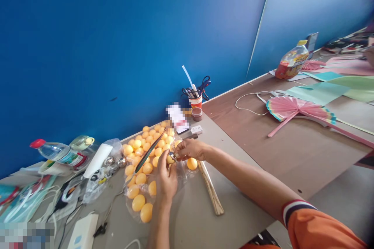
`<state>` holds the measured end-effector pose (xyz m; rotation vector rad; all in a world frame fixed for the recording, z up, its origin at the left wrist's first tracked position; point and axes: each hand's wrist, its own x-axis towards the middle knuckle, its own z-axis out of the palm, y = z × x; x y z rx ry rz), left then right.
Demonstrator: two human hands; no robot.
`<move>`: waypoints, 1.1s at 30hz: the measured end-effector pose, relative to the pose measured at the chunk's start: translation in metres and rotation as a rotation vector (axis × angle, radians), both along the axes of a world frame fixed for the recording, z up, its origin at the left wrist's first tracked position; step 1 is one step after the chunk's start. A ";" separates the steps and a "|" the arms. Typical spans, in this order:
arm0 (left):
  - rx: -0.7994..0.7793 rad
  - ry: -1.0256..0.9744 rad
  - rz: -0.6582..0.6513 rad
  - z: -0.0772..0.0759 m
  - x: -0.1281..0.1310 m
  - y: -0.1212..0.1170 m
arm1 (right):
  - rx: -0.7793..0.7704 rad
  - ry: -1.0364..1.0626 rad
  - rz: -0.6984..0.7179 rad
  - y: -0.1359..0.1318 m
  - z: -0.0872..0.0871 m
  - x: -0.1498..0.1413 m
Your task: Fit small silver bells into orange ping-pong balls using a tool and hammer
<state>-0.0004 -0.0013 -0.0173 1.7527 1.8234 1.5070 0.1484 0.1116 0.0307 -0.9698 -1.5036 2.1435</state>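
A small shiny silver and gold ball is pinched in my left hand, whose fingers are closed around it from below. From the right, my right hand closes its fingertips on the same ball. Just behind and beside both hands lies a clear plastic bag of orange balls, and a long dark strip rests slantwise over it. One more orange ball sits under my right wrist. Below that wrist, a wooden handle lies on the table; its upper end is hidden by my hand.
Bottles, a white paper roll, shiny balls and a power strip crowd the left. At the wall stand a cup of pens and a small round jar. A pink paper fan and juice bottle are right.
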 end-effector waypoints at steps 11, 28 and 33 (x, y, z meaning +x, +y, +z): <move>-0.003 0.028 0.008 0.001 0.001 0.001 | -0.142 0.050 0.011 0.002 -0.002 0.000; 0.002 0.046 -0.007 0.005 0.004 -0.001 | -0.241 0.151 0.092 0.006 -0.009 0.002; 0.004 0.056 -0.008 0.004 0.004 -0.001 | -0.209 0.149 0.096 0.004 -0.005 0.002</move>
